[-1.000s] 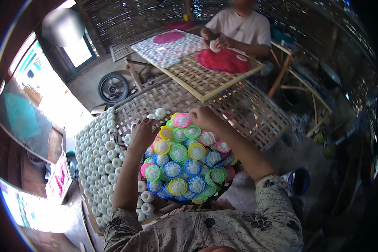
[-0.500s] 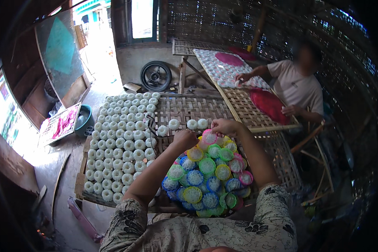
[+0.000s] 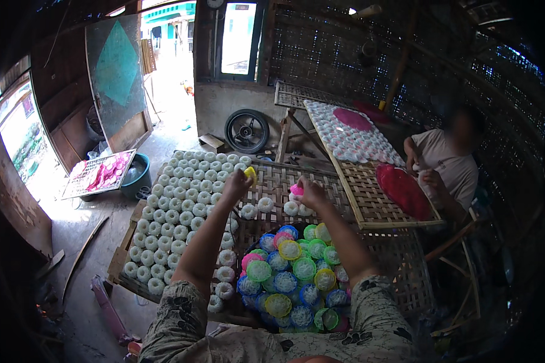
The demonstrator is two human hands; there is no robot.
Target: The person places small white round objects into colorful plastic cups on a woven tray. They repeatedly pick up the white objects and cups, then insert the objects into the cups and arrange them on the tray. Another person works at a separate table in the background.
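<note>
Left hand is gripping yellow cup; right hand is pinching pink cup, both over woven rack, near white rings. Cups are looking light, thin, bendable; rim is seeming best hold. Rings are looking fragile.

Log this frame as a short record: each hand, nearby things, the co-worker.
left hand: holds a small yellow cup-like piece
right hand: holds a small pink cup-like piece
nearest the body: pile of blue, green, yellow and pink cups, many holding white strands
left side: rows of white ring-shaped pieces
right side: co-worker beside a woven bamboo rack bearing a flat red rounded piece
</note>
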